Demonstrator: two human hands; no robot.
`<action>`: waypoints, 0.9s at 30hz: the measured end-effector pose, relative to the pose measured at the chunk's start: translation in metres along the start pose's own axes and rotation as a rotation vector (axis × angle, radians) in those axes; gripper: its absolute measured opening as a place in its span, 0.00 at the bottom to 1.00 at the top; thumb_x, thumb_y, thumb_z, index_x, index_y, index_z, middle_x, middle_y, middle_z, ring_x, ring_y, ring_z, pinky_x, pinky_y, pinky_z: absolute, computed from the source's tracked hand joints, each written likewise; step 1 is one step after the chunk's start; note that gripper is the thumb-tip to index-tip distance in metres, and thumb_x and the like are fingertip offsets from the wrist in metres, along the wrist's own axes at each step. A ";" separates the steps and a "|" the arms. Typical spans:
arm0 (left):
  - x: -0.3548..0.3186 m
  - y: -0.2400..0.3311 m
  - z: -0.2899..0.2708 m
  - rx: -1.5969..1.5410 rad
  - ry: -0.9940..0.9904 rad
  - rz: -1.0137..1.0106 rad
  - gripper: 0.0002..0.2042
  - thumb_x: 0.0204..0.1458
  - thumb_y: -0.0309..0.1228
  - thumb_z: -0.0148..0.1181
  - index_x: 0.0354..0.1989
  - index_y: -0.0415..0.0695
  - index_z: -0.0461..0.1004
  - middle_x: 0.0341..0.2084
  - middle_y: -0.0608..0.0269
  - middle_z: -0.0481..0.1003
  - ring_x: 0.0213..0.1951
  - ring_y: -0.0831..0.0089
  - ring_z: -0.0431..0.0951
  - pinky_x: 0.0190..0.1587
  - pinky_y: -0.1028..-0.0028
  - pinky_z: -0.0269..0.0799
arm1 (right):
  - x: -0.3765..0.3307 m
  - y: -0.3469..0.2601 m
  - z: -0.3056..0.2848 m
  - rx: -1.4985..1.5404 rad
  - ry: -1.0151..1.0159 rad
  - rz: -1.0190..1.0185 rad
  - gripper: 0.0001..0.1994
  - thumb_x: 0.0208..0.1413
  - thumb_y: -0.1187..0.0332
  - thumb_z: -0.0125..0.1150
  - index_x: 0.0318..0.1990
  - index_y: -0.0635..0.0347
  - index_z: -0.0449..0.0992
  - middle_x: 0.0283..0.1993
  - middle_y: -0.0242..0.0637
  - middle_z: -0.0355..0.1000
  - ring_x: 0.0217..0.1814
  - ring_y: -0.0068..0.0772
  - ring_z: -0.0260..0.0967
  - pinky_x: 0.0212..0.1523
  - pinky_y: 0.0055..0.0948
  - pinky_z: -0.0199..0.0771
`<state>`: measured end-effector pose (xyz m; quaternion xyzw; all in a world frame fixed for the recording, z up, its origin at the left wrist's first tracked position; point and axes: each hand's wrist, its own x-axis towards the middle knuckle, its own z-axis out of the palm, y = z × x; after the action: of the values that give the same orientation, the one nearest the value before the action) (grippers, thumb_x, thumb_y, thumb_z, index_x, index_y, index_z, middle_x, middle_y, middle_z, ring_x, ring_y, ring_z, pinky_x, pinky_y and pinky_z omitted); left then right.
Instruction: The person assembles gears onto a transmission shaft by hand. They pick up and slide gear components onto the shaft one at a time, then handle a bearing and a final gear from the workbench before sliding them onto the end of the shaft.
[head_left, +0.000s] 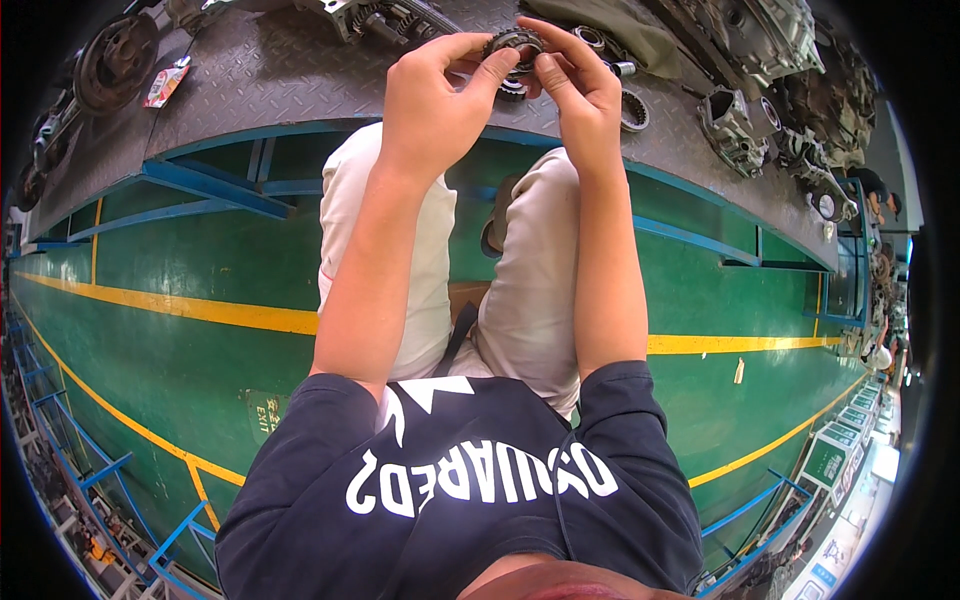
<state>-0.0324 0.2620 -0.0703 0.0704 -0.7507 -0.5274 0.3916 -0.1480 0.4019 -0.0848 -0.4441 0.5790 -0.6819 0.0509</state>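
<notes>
Head view, looking down along the person's own body. Nearest the camera, a dark printed shirt is filling the lower edge, and two bare forearms are rising from it over pale trousers [520, 300] toward the desk [300, 80]. Below the desk, a green floor [180, 270] with yellow lines [200, 308] is showing between blue frame rails [200, 190].

Above the near edge of the desk, the left hand [435, 100] and the right hand [585, 95] are meeting on a small dark gear [512, 45] with a toothed rim. Both sets of fingers are clamped on the gear from opposite sides, the left thumb and forefinger pinching its left rim, the right fingers curling over its right rim and top. The gear is being held up off the desk's tread-plate surface, just over its front part.

On the desk, just right of the gear, a toothed ring [634, 110] is lying flat. Farther right, grey cast metal housings [735, 125] are standing. Far left of the gear, a round dark disc part [115, 60] and a small red-and-white packet [166, 82] are resting on the desk.
</notes>
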 end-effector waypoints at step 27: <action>-0.002 -0.048 0.081 0.126 -0.115 -0.238 0.21 0.60 0.26 0.66 0.62 0.34 0.76 0.48 0.42 0.86 0.50 0.52 0.88 0.59 0.62 0.81 | 0.002 0.055 -0.039 -0.733 0.349 0.180 0.15 0.52 0.73 0.72 0.49 0.56 0.88 0.48 0.43 0.83 0.45 0.39 0.86 0.49 0.34 0.85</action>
<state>-0.0998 0.3017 -0.1232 0.1528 -0.7898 -0.5253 0.2774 -0.1994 0.4120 -0.1275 -0.2583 0.8199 -0.4884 -0.1501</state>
